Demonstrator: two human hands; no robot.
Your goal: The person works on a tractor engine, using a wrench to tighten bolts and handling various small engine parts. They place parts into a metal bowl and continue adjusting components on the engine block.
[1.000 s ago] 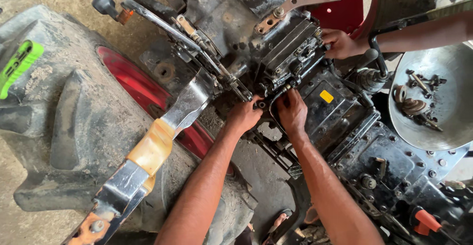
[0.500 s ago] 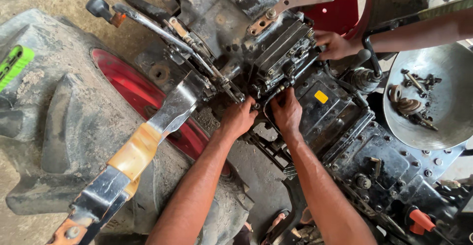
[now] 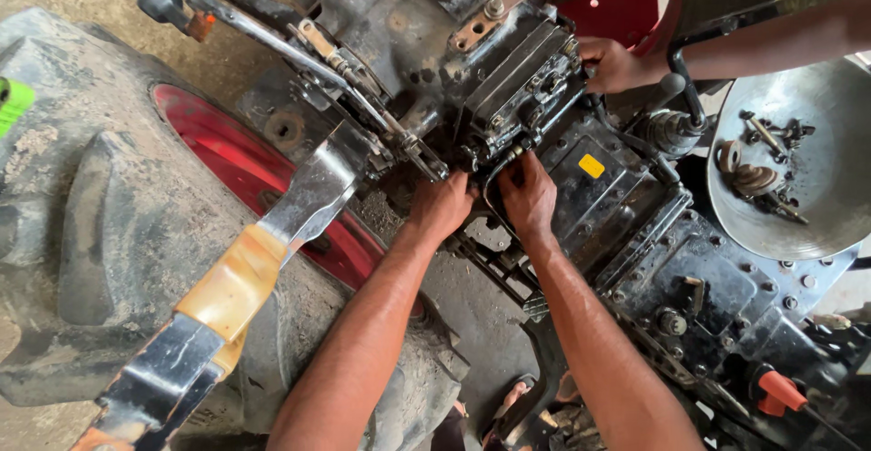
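Tractor housing (image 3: 635, 224) nearer, hands unmoved.

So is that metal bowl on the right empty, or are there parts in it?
Not empty. The metal bowl holds a few greasy bolts and washers, loose near its left side; the rest of its inside is bare.

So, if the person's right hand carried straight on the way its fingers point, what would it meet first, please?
Probably the black ribbed valve block just above the right hand, whose fingertips already seem to touch its lower edge; depth is unclear.
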